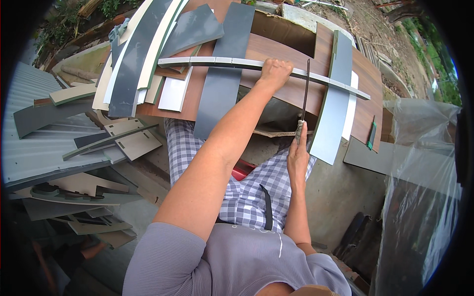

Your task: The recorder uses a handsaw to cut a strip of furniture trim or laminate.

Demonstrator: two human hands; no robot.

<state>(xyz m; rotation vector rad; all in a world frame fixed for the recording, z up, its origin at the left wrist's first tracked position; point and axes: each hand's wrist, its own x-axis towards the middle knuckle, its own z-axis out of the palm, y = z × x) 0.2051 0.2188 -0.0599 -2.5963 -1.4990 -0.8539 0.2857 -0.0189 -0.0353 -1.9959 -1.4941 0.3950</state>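
A long, narrow grey-white strip (227,62) with dark cross lines lies across dark grey boards (219,86) and a brown wood-grain panel (276,54). My left hand (275,73) is closed over the strip near its middle. Just right of it, my right hand (298,135) grips the handle of a thin saw (305,93). The narrow blade points away from me and crosses the strip. Whether its teeth have cut in is too small to see. Toward the right end, the strip passes over a light grey board (332,118).
Stacked offcuts (143,54) crowd the left side. More board pieces (133,138) lie on corrugated sheeting (44,113). A slim green-and-black tool (371,134) rests on the panel's right edge. Clear plastic sheeting (419,197) hangs at right. Another person's limbs (91,250) show dimly at lower left.
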